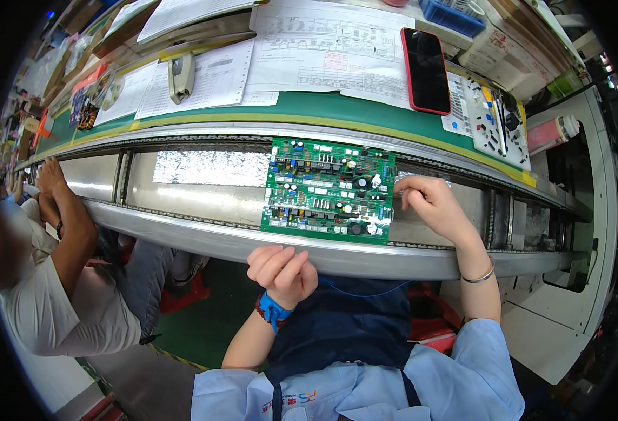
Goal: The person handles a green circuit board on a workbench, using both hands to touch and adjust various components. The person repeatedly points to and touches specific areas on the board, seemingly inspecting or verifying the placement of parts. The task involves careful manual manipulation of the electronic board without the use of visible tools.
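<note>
A green circuit board (316,191), crowded with capacitors, white connectors and other small parts, lies across the two rails of a conveyor (203,242) in front of me. At the board's right edge is my right hand (432,203), its fingers loosely bent and slightly apart, with nothing visible in them. Whether a fingertip touches the board I cannot tell. My left hand (283,272) is closed with curled fingers at the near rail, just below the board's lower left corner, and holds nothing I can see. A blue strap (274,310) circles the left wrist.
Beyond the rails, a green bench holds paper drawings (323,49), a stapler (181,77), a red-edged phone (426,70) and a white tray (491,119) of small components. A blue bin (453,15) stands farther back. Another person (63,259) sits at the left, a hand on the conveyor.
</note>
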Demonstrator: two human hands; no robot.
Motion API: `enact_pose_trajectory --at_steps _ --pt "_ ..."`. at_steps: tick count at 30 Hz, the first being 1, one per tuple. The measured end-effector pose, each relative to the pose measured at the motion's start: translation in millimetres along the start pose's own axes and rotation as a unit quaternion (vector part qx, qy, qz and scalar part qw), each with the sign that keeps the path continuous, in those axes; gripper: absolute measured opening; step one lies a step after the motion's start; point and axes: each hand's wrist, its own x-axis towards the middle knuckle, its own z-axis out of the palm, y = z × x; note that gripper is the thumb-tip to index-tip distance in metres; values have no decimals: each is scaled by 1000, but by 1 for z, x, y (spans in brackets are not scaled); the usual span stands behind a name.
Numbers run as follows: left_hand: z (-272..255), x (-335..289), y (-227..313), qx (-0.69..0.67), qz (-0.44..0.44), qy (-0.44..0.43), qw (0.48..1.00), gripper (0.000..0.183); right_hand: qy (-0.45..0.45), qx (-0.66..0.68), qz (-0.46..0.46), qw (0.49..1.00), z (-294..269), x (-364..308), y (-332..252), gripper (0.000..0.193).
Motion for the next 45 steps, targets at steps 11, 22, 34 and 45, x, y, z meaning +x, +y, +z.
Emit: enact_pose_trajectory --at_steps 11,22,34,45 --pt "1 -4 -4 -2 -1 0 1000 30 2 -2 21 1000 0 0 -3 25" --pt "0 -6 -4 -5 2 2 1000 28 0 -10 24 1000 -1 0 -7 26" --pt "1 -6 -3 -7 1 2 1000 29 2 -8 16 1000 -1 0 -4 25" --pt "1 -6 -3 -6 -5 0 1000 29 2 -17 12 1000 -1 1 -5 25"
